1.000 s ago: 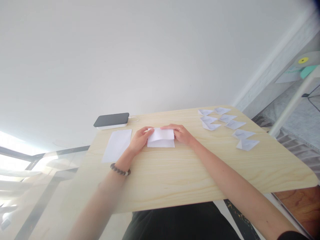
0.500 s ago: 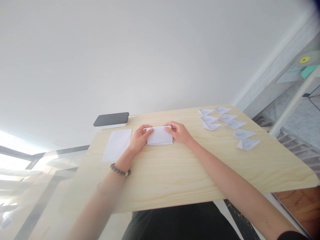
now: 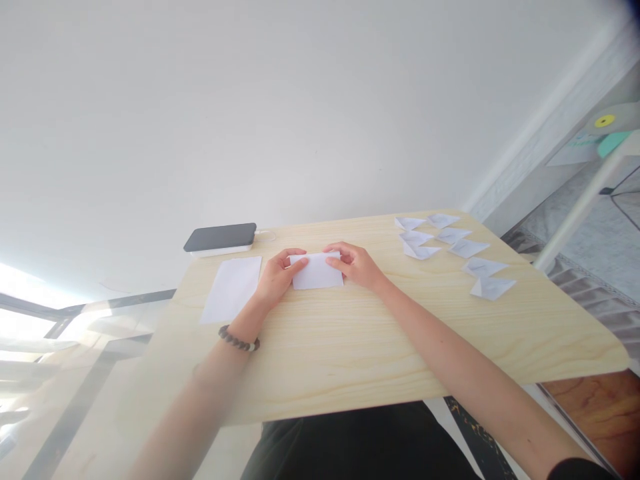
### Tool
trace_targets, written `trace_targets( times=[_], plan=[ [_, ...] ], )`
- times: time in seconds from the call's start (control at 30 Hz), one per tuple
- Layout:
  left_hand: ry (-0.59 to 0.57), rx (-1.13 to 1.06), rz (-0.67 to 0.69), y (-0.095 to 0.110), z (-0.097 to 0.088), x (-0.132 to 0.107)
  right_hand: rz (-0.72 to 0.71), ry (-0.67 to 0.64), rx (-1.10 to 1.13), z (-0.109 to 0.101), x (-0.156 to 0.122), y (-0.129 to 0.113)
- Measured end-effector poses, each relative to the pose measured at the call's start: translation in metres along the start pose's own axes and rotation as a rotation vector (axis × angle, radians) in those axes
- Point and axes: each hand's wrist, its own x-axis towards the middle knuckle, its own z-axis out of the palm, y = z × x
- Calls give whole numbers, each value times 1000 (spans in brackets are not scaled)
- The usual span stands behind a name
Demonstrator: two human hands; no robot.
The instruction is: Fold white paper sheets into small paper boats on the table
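Note:
A folded white paper (image 3: pixel 316 272) lies flat in the middle of the light wooden table (image 3: pixel 350 347). My left hand (image 3: pixel 276 277), with a bead bracelet at the wrist, presses its fingertips on the paper's left edge. Fingers of my right hand (image 3: pixel 356 265) are curled and pinch the paper's right edge. Both hands rest on the tabletop. A flat white sheet (image 3: pixel 231 289) lies just left of my left hand.
Several small folded paper shapes (image 3: pixel 453 252) lie at the table's far right. A dark phone on a white pad (image 3: pixel 221 239) with a cable sits at the far left edge. A white wall stands behind the table. A white pole (image 3: pixel 575 217) rises at right.
The upper flap of the paper has been folded down flat, so the paper looks smaller. Both hands shifted slightly inward along its edges.

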Motion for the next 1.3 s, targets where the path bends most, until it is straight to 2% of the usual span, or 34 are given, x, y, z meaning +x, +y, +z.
trace_targets(
  times=[0.33,0.6,1.0,1.3],
  plan=[
    [85,70,41,-1,2,1,-65,5,-34,-1,0,1],
    [119,57,21,-7,2,3,-91,4,-61,-1,1,2],
    [139,-47,-10,-6,3,4,3,137,-101,4,2,3],
    [136,-23,4,-6,3,4,23,116,-88,4,4,7]
  ],
)
